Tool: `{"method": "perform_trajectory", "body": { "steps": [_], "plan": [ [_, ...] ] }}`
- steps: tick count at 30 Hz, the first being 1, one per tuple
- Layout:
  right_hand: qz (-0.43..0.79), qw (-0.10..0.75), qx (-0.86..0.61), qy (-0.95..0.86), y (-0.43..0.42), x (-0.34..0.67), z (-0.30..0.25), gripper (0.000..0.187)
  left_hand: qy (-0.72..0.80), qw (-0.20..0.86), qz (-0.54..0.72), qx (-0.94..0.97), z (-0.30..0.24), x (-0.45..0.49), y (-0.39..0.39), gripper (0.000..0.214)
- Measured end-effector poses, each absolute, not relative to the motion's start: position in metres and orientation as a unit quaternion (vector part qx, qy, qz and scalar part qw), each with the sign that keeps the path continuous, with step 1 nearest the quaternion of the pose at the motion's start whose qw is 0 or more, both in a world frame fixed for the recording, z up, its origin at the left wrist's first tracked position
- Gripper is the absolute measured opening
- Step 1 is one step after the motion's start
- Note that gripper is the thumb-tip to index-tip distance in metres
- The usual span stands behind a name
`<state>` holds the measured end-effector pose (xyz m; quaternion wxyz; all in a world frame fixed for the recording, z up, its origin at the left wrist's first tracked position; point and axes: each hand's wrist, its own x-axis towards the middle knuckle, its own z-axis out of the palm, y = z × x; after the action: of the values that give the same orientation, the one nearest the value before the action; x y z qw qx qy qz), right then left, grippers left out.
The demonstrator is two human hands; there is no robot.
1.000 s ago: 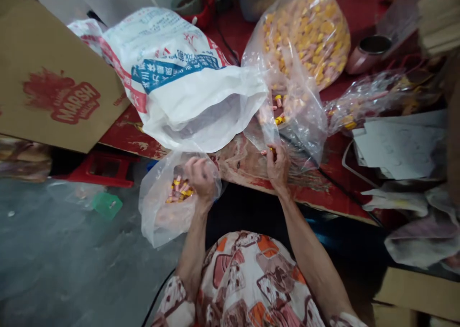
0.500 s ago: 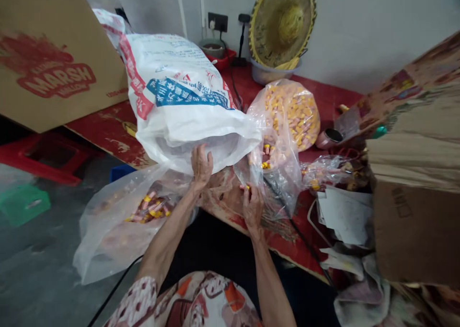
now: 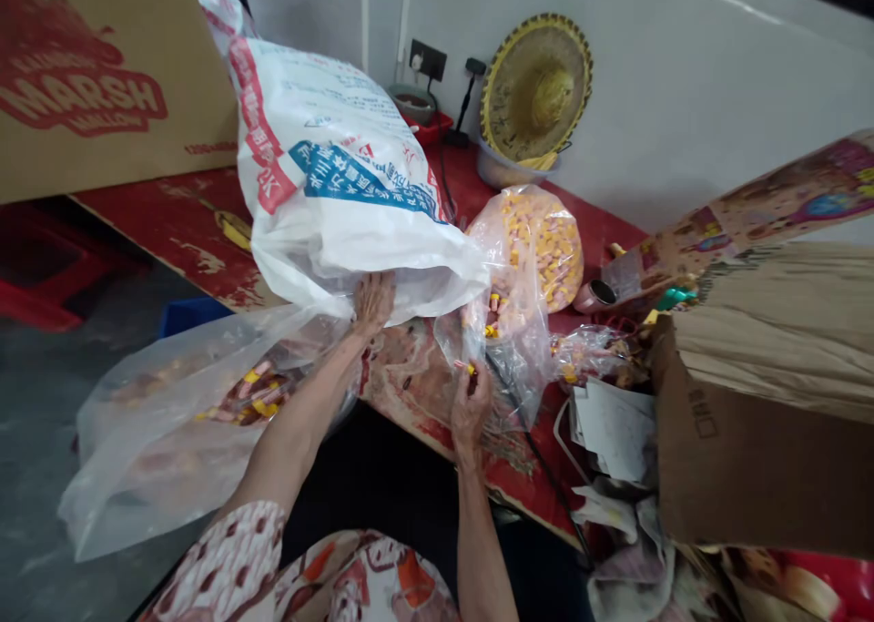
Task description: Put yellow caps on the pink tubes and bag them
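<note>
1. Left hand (image 3: 373,301) is open, fingers together, pressed against the lower edge of a white woven sack (image 3: 334,171), near its mouth.
2. Right hand (image 3: 471,412) has its fingers pinched together on a small pink-and-yellow piece (image 3: 465,365), beside the mouth of a crumpled clear bag (image 3: 512,367).
3. More pieces lie inside a large clear bag (image 3: 164,440) below the left forearm, and a full, rounded clear bag (image 3: 539,249) sits behind the right hand.
4. Sack and rounded bag rest on a worn red board (image 3: 177,230).
5. Cardboard carton (image 3: 102,76) printed "MARSH" leans at left; straw hat (image 3: 536,89) stands against the wall; loose papers (image 3: 614,426) lie at right.
</note>
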<state>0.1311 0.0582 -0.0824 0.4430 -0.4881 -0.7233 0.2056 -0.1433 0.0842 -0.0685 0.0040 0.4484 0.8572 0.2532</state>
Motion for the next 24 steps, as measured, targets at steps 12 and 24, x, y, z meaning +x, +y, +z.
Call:
{"method": "perform_trajectory", "body": {
  "steps": [12,24],
  "plan": [
    [0.253,0.446,-0.496,-0.701,0.065,0.14,-0.073,0.047,0.835,0.007,0.362,0.415,-0.072,-0.139,0.081,0.012],
    [0.356,0.456,-0.484,-0.656,0.064,0.127,-0.079,0.046,0.685,0.135,0.607,0.38,-0.054,-0.062,0.023,0.024]
  ]
}}
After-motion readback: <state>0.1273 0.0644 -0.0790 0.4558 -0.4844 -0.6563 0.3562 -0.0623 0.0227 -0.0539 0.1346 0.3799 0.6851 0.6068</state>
